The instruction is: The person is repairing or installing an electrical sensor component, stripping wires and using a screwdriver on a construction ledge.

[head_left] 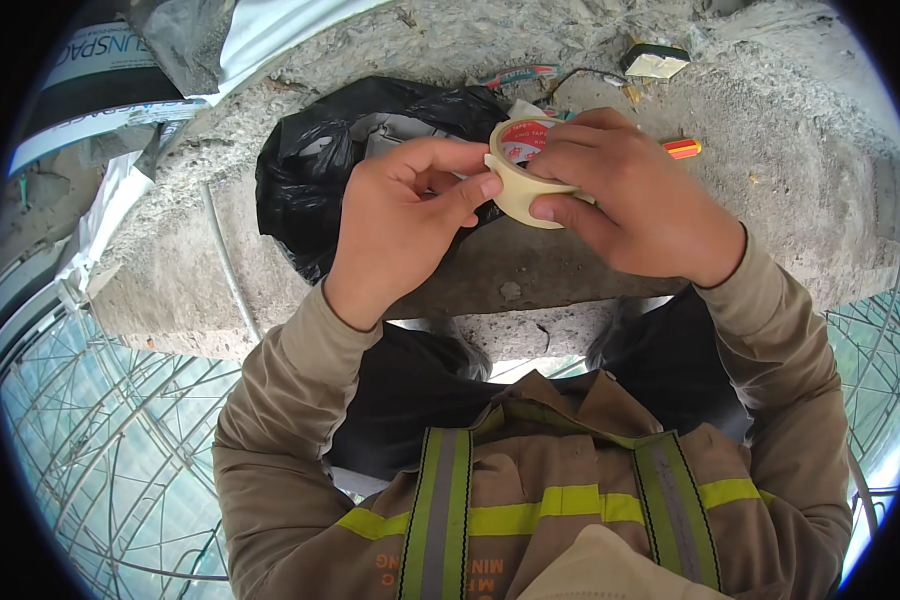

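Note:
A roll of beige masking tape [522, 192] with a red-and-white core label sits between both hands over a rough concrete ledge [790, 170]. My right hand [635, 205] wraps around the roll from the right, fingers curled over its top and underside. My left hand [400, 225] meets it from the left, thumb tip pressed on the roll's outer edge. Both sleeves are brown, and a reflective vest shows below.
A black plastic bag [310, 170] lies on the ledge behind my left hand. An orange-red marker [682, 149], a small pale-faced box [656, 62] and a thin pen-like item [518, 74] rest farther back. Scaffolding poles [100, 440] show far below the ledge on both sides.

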`<state>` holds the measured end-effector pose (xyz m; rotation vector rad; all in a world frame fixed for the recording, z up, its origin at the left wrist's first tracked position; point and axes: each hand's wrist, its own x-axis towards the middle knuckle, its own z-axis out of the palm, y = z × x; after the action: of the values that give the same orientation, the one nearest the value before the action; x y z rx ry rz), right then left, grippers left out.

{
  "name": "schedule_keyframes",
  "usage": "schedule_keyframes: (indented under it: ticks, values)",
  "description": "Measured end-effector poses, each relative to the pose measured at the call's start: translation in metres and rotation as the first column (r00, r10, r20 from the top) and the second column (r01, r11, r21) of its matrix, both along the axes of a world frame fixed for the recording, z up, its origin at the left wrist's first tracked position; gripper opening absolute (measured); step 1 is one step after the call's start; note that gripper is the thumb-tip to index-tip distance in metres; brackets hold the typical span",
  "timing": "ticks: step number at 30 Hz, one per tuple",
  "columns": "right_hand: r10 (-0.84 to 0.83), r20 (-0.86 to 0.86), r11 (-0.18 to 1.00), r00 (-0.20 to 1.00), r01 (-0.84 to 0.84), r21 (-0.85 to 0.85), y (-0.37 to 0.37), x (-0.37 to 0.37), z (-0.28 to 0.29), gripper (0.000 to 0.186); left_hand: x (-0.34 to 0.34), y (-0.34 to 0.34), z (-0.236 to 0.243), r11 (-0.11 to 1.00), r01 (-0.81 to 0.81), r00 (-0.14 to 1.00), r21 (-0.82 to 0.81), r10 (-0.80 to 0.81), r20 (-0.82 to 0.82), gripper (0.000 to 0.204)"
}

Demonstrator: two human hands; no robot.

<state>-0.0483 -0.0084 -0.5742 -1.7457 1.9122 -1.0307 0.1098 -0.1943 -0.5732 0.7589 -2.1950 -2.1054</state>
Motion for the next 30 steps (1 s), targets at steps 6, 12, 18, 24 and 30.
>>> schedule_keyframes:
  ticks: [6, 12, 18, 24, 30]
  values:
    - [0.012, -0.029, 1.0, 1.0, -0.012, 0.002, -0.001, 0.002, -0.004, 0.023, -0.001, -0.003, -0.006, 0.998, -0.043, 0.995, 0.055, 0.038, 0.088, 0.017]
    - [-0.009, 0.045, 0.991, 0.999, 0.003, 0.132, 0.001, 0.004, 0.005, 0.024, -0.003, 0.0, -0.007, 0.995, 0.033, 0.998, 0.094, -0.038, 0.054, 0.012]
    - [0.003, 0.102, 0.994, 0.995, -0.014, 0.11, 0.005, -0.005, 0.001, 0.028, -0.007, -0.002, -0.005, 0.982, 0.115, 0.99, 0.149, -0.126, 0.064, 0.011]
    - [-0.06, 0.144, 0.988, 0.988, 0.038, 0.15, 0.001, -0.018, 0.006, 0.033, -0.011, -0.005, -0.002, 0.963, 0.145, 0.983, 0.226, -0.165, 0.074, 0.011]
    - [-0.126, 0.029, 0.96, 0.992, 0.114, 0.256, 0.002, -0.029, 0.012, 0.028, -0.015, -0.01, -0.01, 0.968, 0.104, 0.992, 0.227, -0.117, 0.044, 0.012]
